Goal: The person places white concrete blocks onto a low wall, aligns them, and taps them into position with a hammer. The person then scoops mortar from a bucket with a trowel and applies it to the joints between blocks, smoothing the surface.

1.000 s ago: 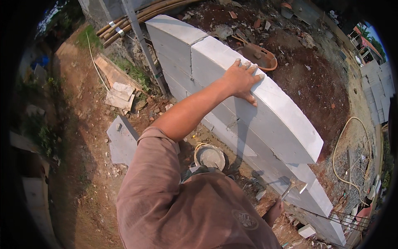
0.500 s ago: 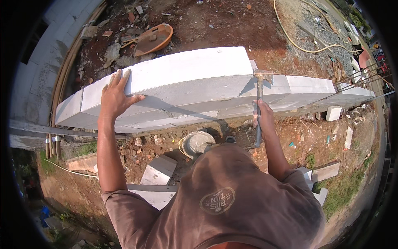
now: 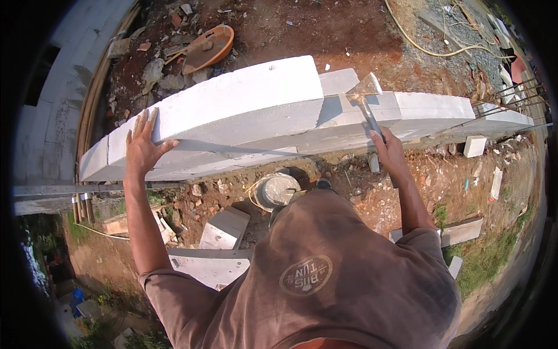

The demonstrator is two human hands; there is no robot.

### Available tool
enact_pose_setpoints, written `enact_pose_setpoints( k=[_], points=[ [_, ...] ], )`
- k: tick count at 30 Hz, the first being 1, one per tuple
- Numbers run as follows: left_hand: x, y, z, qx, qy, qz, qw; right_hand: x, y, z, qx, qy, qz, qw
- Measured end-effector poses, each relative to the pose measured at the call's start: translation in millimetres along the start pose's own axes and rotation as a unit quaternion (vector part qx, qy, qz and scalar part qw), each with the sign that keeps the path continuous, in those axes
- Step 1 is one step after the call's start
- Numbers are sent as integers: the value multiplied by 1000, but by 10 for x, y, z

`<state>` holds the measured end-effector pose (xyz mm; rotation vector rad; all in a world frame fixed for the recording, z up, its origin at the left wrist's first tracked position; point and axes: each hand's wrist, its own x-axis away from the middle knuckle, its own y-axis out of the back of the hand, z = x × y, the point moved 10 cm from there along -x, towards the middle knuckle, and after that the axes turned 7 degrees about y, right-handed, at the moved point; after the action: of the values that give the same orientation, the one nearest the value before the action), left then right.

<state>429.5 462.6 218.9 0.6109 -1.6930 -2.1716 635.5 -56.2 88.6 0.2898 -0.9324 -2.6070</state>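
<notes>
A long white block lies along the top of a low wall of pale blocks. My left hand rests on its near top edge towards the left, fingers spread and thumb out to the right. My right hand is closed round the grey handle of a hatchet. The hatchet's head is tilted up over the lower course, to the right of the long block's end and apart from it. A smaller grey block shows just beyond that end.
A bucket of grey mix stands at the wall's near foot. Loose blocks lie near me on rubble-strewn soil. Beyond the wall are an orange basin and a hose. Thin rods jut out at the right.
The hatchet has moved away from the long block's end, its head now tilted to the upper right. The block's end appears further left, showing more grey block. The view has shifted slightly.
</notes>
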Motion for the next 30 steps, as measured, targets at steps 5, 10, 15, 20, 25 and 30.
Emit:
enact_pose_setpoints(
  k=[5, 10, 15, 20, 25, 30],
  points=[
    [524, 331, -15, 183, 88, -175, 963, -429, 674, -208, 191, 119, 44, 973],
    [2064, -785, 247, 455, 350, -279, 770, -797, 934, -554, 286, 152, 119, 939],
    [4166, -2411, -529, 404, 561, -80, 718, -980, 1134, -855, 330, 211, 160, 906],
    [6312, -3524, -1774, 269, 622, 369, 636, -1051, 1165, -854, 304, 235, 130, 914],
    [6466, -3812, -2219, 326, 554, 396, 656, -892, 1114, -740, 317, 170, 132, 924],
    [5537, -3633, -1504, 393, 597, 174, 677, -248, 795, 100, 86, 216, 202, 951]
  ],
)
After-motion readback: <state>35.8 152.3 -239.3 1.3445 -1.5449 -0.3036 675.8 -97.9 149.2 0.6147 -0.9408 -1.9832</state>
